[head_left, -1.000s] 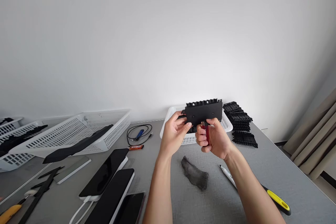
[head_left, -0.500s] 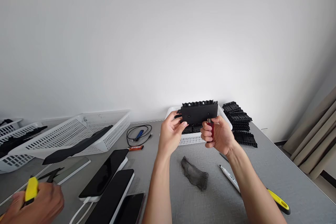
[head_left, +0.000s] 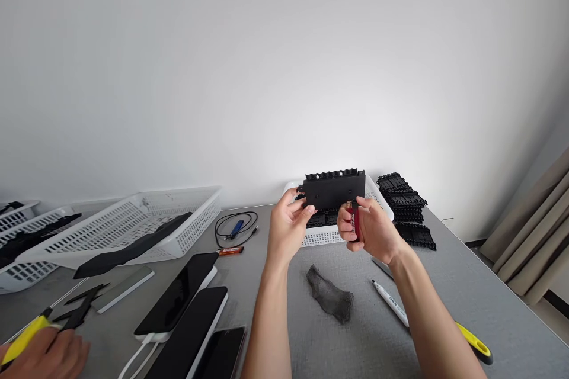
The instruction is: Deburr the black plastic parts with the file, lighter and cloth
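Observation:
My left hand (head_left: 287,230) pinches the left end of a flat black plastic part (head_left: 334,189) with a toothed top edge, held upright above the table. My right hand (head_left: 371,230) is closed around a red lighter (head_left: 354,220), whose top sits just under the part's lower right edge. Both hands hover in front of a white mesh basket (head_left: 320,237) holding more black parts.
Stacks of black parts (head_left: 404,201) lie at the back right. A grey cloth (head_left: 329,294), a white marker (head_left: 391,302) and a yellow-handled tool (head_left: 473,341) lie near my arms. Phones (head_left: 178,296), a cable (head_left: 235,225) and white baskets (head_left: 128,225) sit left. Another person's hand (head_left: 44,355) holds a yellow tool at bottom left.
The black part and both my hands have drifted slightly left, and the lighter stays under the part's edge. The other person's hand came in at bottom left and has dropped lower.

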`<state>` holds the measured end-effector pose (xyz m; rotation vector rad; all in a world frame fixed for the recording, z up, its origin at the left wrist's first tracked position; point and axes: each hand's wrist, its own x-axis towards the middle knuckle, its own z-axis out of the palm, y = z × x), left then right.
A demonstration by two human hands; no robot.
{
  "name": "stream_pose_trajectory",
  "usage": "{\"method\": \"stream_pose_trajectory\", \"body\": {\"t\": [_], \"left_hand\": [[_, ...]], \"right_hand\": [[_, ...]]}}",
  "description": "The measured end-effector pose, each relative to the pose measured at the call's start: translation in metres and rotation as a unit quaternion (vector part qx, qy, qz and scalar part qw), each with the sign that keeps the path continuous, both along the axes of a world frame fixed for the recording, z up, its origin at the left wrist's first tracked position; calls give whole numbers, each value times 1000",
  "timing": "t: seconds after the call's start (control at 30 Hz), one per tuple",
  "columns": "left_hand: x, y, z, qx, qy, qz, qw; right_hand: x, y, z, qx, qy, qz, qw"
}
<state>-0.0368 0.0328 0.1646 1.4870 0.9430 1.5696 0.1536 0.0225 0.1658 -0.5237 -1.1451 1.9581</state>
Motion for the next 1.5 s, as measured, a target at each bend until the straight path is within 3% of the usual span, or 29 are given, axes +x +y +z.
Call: {"method": "stream_pose_trajectory", "body": {"t": [0.13,0.23,0.3,0.4,0.47,0.57,0.67,0.87,1.0,1.1,1.13,1.17,1.3,1.37,1.5], "left_hand": [[-1,1,1,-12,-30,42,999],[-3,3,1,-16,-52,67,996],[-4,4,0,-17,-60,71,996],[-6,4,1,-19,-61,68,996],[-6,3,1,-19,-58,67,996],[-7,2,1,-17,-57,63,996],[-7,1,2,-15,-61,54,997],[-8,0,3,-14,-63,50,997],[-8,0,4,-13,-58,49,997],[-9,-1,3,-7,-46,45,998],[-9,-1,3,-4,-42,43,998],[-9,-1,3,0,-36,42,998],[-8,0,1,19,-12,39,999],[-7,0,1,32,-5,38,999],[-7,-1,0,58,13,37,998]], "right_hand": [[3,-10,0,109,-92,-56,988],[0,-12,-10,180,-210,-105,955],[-7,-11,-24,233,-313,-127,912],[-18,-8,-56,293,-482,-139,814],[-23,-10,-81,289,-575,-159,749],[-26,-18,-115,267,-633,-174,706],[-27,-26,-135,252,-665,-183,679],[-25,-30,-151,240,-692,-197,652],[-24,-31,-157,241,-679,-197,665],[-19,-27,-145,251,-646,-208,691],[-16,-24,-134,254,-616,-217,713],[-12,-19,-121,249,-560,-232,756],[4,3,-55,154,-217,-270,925],[8,11,-31,76,-77,-249,963],[8,17,-15,3,4,-240,971]]}}
